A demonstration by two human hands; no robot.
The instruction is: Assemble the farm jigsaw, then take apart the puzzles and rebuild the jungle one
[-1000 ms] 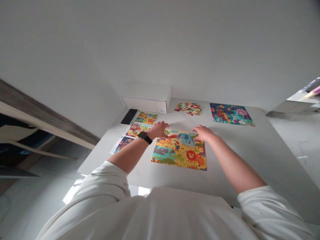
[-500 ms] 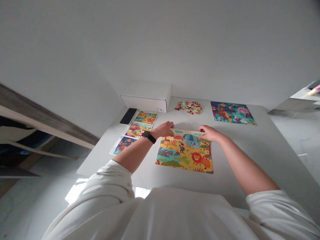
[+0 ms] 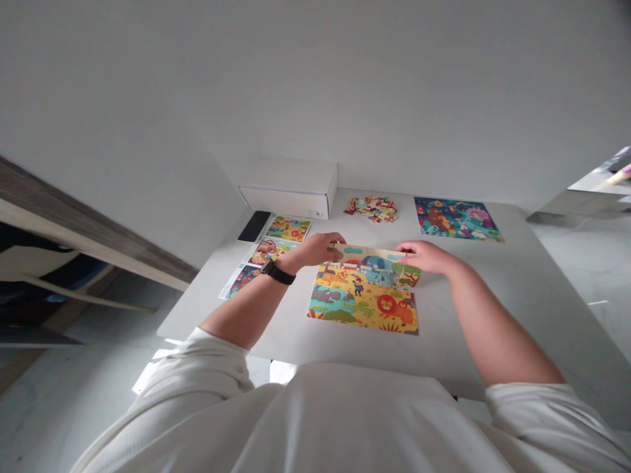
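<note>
A jigsaw puzzle [image 3: 362, 305] with lions, a hippo and a small figure on yellow ground lies flat in front of me. Its far strip, the top row of joined pieces [image 3: 372, 261], is raised, and a jagged split shows between it and the rest. My left hand [image 3: 323, 249] pinches the strip's left end, fingers closed behind the edge. At the strip's right end my right hand [image 3: 424, 256] grips the corner in the same way. Part of the fingertips is hidden behind the pieces.
A pile of loose puzzle pieces [image 3: 372, 207] lies beyond my hands. Another assembled puzzle [image 3: 458, 220], dark blue, is at the far right. To the left are a picture sheet [image 3: 288, 228] and a black phone [image 3: 254, 226], with a white box [image 3: 286, 197] behind, against the wall.
Both hands have risen slightly, lifting the puzzle's far row. That row now stands apart from the pieces below it, where earlier the puzzle looked whole.
</note>
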